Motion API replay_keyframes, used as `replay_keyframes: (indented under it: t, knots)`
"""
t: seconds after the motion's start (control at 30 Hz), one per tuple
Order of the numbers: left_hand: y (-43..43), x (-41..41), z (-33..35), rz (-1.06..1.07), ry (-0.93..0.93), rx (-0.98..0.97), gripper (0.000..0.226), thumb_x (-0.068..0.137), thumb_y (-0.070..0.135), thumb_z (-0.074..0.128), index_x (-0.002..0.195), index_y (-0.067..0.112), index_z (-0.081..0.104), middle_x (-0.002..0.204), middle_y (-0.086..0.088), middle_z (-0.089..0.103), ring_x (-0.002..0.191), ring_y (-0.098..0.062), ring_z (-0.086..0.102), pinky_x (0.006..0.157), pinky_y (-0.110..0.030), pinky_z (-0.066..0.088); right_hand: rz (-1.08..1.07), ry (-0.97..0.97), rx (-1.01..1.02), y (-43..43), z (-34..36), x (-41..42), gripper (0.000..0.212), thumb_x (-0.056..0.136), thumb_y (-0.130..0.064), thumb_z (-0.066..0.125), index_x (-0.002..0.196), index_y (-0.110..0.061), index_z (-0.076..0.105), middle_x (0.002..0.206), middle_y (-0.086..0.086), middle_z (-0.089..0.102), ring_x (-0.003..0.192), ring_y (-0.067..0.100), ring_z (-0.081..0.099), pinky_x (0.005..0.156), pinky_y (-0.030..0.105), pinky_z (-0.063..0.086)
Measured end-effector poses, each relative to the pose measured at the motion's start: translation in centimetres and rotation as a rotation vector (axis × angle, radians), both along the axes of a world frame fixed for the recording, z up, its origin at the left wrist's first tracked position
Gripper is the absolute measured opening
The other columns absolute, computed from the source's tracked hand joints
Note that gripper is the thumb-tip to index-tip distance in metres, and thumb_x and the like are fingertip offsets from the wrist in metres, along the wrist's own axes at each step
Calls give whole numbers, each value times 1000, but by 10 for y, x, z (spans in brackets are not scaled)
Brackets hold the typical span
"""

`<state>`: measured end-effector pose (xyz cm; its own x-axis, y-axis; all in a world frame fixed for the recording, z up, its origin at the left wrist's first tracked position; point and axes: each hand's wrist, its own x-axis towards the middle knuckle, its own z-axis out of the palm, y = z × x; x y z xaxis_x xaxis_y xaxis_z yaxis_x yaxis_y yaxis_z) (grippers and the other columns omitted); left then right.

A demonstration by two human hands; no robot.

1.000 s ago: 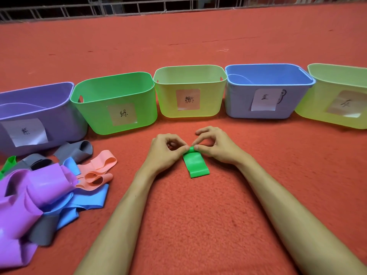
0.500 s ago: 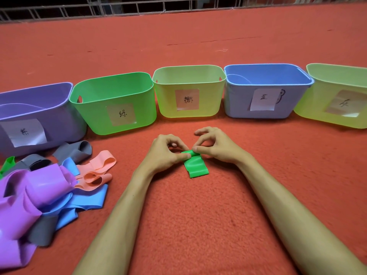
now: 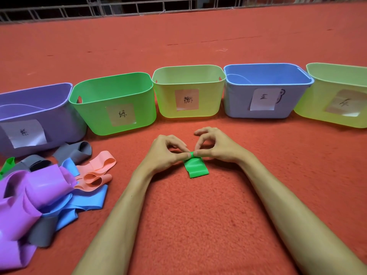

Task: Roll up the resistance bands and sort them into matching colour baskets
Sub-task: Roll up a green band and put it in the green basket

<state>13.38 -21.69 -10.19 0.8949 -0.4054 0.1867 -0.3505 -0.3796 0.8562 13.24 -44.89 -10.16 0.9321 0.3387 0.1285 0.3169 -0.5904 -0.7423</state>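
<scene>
We count five baskets in a shallow arc across the red carpet [image 3: 198, 225]: a purple basket [image 3: 59, 124] at far left, a green basket [image 3: 93, 118], a yellow-green basket [image 3: 166, 106], a blue basket [image 3: 238, 106], and a second yellow-green basket [image 3: 317, 116] cut off by the right edge. Each carries one paper label on its front wall, five labels in all. Neighbouring baskets stand touching or just beside each other.

In front of the middle basket lies one green band [image 3: 196, 168], partly rolled. Its rolled end is lifted between our two hands and its flat tail lies on the carpet pointing back toward us. The left hand [image 3: 162, 155] and the right hand [image 3: 220, 148] each hold a pinching grip, thumb against forefinger, on the two ends of the roll, with the other fingers curled above it.

At lower left sits a pile of loose bands [image 3: 49, 195] in purple, blue, grey and salmon, too tangled for us to count each colour. One green scrap [image 3: 8, 163] shows at the left edge.

A strip of carpet separates our hands from the basket row. More carpet shows to the right of the right forearm, and beyond the baskets up to a metal railing [image 3: 139, 6] along the far edge.
</scene>
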Motion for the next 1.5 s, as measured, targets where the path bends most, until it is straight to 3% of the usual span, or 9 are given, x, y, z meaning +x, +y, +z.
replay_keyframes:
  t: [0.17,0.3,0.6,0.77,0.87,1.0,1.13,1.3,1.5]
  knots:
    - [-3,-3,-2,42,-30,-59,13,74,5,90,83,13,84,92,-3,76,87,-15,74,83,-25,59,-16,4,46,0,1,-2,4,84,-36,79,80,-38,78,133,-2,62,127,4,51,101,14,29]
    - [-4,-2,-7,98,-35,-115,14,71,12,88,80,22,83,88,1,76,84,-22,75,81,-35,63,-37,-43,48,1,-3,-1,15,87,-24,81,86,-38,78,130,3,64,120,-2,54,94,-1,28]
    - [-2,-1,-2,66,10,-38,8,79,16,89,83,19,83,81,-2,76,71,-6,62,70,-21,48,-29,-27,52,1,-1,-1,10,76,-38,78,86,-37,80,129,-1,65,126,2,56,110,30,38]
    - [-2,-1,-2,107,-11,2,5,77,27,88,78,24,83,83,4,76,77,-11,69,73,-33,54,-6,-8,50,1,2,-2,14,76,-30,86,85,-37,78,131,3,64,129,1,53,115,31,37]
    - [0,0,0,65,19,11,9,74,27,91,77,25,84,88,6,77,86,-13,73,83,-35,59,25,42,47,-2,3,-1,19,79,-17,89,92,-28,81,136,5,60,126,-7,51,111,18,40]
    - [1,2,0,26,28,33,12,73,21,94,79,24,84,91,5,76,89,-10,73,88,-33,59,17,54,46,-4,7,-4,9,86,-21,83,95,-20,83,138,2,59,119,-17,49,97,2,36]
    - [1,2,-1,-6,41,30,12,73,16,93,81,20,85,93,4,76,91,-10,74,88,-29,58,0,67,63,-3,9,-4,4,89,-24,80,92,-25,83,139,0,59,127,9,57,109,35,43]
    - [-1,-2,-3,32,-8,-75,16,77,8,89,88,19,84,85,5,76,78,-8,68,75,-26,55,-2,24,78,-2,7,-5,4,88,-25,82,91,-28,83,136,2,62,127,4,55,101,19,39]
    - [-3,0,-6,80,-15,-141,18,78,7,89,91,16,81,76,3,75,69,-8,63,67,-24,50,-73,-90,136,5,-5,-2,19,80,-48,75,92,-35,82,121,-4,71,118,4,63,107,33,43]
